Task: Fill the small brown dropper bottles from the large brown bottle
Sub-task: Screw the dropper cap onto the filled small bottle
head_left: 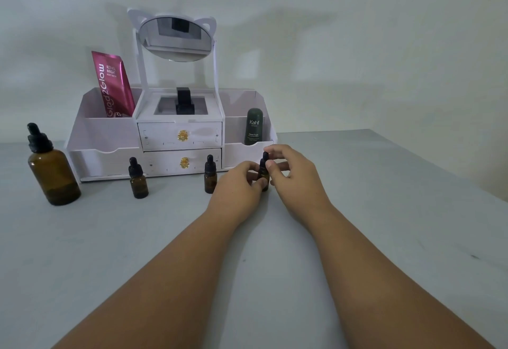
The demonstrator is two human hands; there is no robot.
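Three small brown dropper bottles with black caps stand on the grey table. One [138,179] is at the left, one [210,176] in the middle. The third [264,170] is at the right, mostly hidden between my hands. My left hand [238,187] grips its body from the left. My right hand [292,173] pinches its black dropper cap from the right. The large brown bottle [52,170] with a black dropper cap stands far left, with a little liquid at its bottom.
A white cosmetics organiser [110,131] with two drawers and an oval mirror [176,38] stands at the back. It holds a pink sachet [112,85] and a dark green Kahf bottle [253,126]. The table's right edge [439,164] runs diagonally.
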